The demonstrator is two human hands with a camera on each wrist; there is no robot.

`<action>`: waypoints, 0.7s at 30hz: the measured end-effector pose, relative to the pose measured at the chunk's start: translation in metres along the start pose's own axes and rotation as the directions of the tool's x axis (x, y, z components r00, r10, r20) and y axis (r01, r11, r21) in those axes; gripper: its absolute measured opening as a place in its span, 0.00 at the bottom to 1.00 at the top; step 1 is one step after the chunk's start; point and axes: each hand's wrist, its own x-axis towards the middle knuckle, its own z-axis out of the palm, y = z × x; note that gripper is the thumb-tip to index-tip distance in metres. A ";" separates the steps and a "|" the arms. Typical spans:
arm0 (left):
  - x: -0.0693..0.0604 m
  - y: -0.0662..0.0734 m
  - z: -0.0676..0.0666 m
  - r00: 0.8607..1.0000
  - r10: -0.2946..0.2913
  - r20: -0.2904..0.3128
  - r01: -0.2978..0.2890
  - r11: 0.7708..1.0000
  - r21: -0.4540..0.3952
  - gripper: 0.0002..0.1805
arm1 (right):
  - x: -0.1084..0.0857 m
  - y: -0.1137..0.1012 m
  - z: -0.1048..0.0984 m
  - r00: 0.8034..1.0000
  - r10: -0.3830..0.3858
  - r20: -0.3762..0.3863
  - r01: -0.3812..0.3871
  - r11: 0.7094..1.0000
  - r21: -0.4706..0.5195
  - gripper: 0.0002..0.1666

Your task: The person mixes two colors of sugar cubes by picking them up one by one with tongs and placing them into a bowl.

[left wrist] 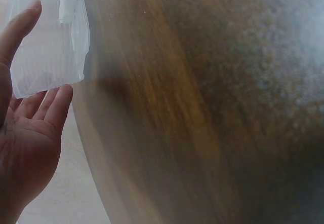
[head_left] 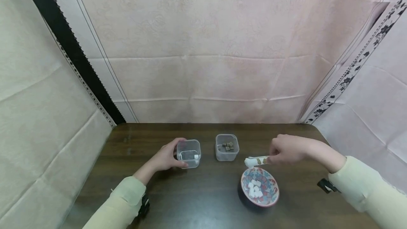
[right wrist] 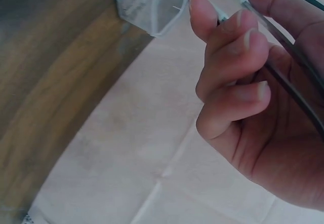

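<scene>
My left hand (head_left: 166, 155) grips a clear plastic box (head_left: 188, 154) by its left side, thumb on the near side and fingers on the far side. Inside that box lies a white piece (left wrist: 66, 7). Over at the right, my right hand (head_left: 287, 148) pinches a pair of tongs (head_left: 262, 160) between curled fingers and thumb. Their whitish tips point left, just above the far rim of a patterned bowl (head_left: 270, 183); whether they hold a piece I cannot tell. Several white cubes (head_left: 255, 189) lie in the bowl.
A second clear box (head_left: 227, 155) stands between the hands, with several grey-brown cubes (head_left: 229, 146) in it. All rests on a dark wooden table (head_left: 203, 200). Pale cloth (head_left: 203, 45) hangs behind the table and along both sides.
</scene>
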 end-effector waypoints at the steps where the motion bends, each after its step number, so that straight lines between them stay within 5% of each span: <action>1: 0.000 0.000 0.000 1.000 -0.001 -0.001 0.001 1.000 0.001 0.51 | -0.001 0.001 0.003 1.000 0.001 0.006 -0.001 1.000 0.002 0.28; 15: 0.001 0.000 0.000 1.000 -0.016 -0.006 0.016 1.000 -0.005 0.52 | -0.007 0.012 0.041 1.000 0.004 -0.023 -0.006 0.997 -0.080 0.26; 21: 0.000 -0.001 0.000 1.000 -0.012 -0.006 0.012 1.000 -0.009 0.52 | -0.008 0.012 0.048 0.996 0.065 -0.053 -0.071 0.990 -0.120 0.24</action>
